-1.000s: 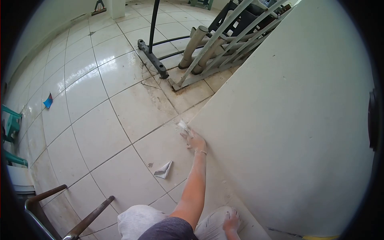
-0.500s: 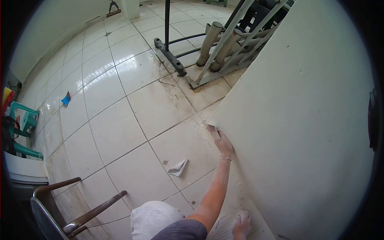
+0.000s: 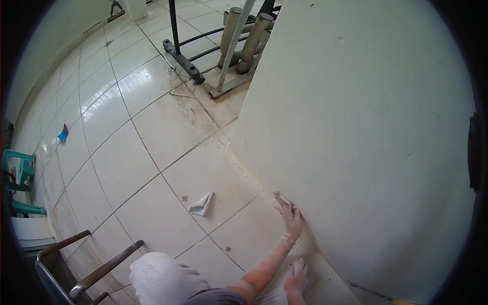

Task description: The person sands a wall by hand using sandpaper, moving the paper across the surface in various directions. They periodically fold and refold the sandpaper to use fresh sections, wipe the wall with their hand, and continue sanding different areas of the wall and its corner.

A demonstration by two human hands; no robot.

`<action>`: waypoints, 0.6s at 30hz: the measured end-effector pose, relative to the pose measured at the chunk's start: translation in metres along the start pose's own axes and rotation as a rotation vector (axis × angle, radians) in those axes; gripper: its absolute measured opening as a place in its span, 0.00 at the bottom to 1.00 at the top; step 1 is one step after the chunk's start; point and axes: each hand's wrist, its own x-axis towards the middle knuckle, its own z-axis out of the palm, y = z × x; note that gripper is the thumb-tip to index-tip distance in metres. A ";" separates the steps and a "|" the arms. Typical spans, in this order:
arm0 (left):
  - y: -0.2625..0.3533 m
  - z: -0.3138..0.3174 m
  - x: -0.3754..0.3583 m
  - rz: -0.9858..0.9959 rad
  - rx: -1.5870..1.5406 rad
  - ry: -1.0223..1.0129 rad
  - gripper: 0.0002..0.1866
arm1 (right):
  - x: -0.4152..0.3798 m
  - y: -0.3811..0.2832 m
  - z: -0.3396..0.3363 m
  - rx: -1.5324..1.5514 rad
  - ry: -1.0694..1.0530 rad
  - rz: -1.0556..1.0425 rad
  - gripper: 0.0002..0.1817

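My left hand (image 3: 290,216), dusty and with a bracelet at the wrist, presses a small folded piece of sandpaper (image 3: 286,200) against the low part of the white wall (image 3: 366,152). Its fingers are spread along the piece, close to the floor. Lower down, my right hand (image 3: 297,274) rests on my light trousers beside the wall, fingers stretched out and nothing visible in them. White dust lies along the wall's foot. Another folded piece of sandpaper (image 3: 202,204), grey inside and pale outside, lies on the tiles to the left.
A chair with metal legs (image 3: 109,267) stands at lower left, teal stools (image 3: 23,173) beyond it. At the top, a metal rack with pipes (image 3: 249,46) stands by the wall's far corner. A blue scrap (image 3: 63,133) lies on the tiled floor (image 3: 147,188).
My left hand has slid back along the wall's foot, away from the far corner and toward me, with the sandpaper in it. The view has turned to the right.
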 end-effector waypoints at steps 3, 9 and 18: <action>0.024 -0.020 0.071 0.054 0.023 0.096 0.38 | -0.004 -0.005 -0.004 0.006 -0.009 0.007 0.30; -0.079 -0.087 0.283 -0.055 -0.034 0.270 0.38 | -0.002 0.001 -0.004 0.055 -0.026 0.007 0.30; -0.002 -0.032 0.075 0.198 -0.088 0.036 0.44 | -0.001 -0.010 -0.004 0.021 -0.024 0.001 0.30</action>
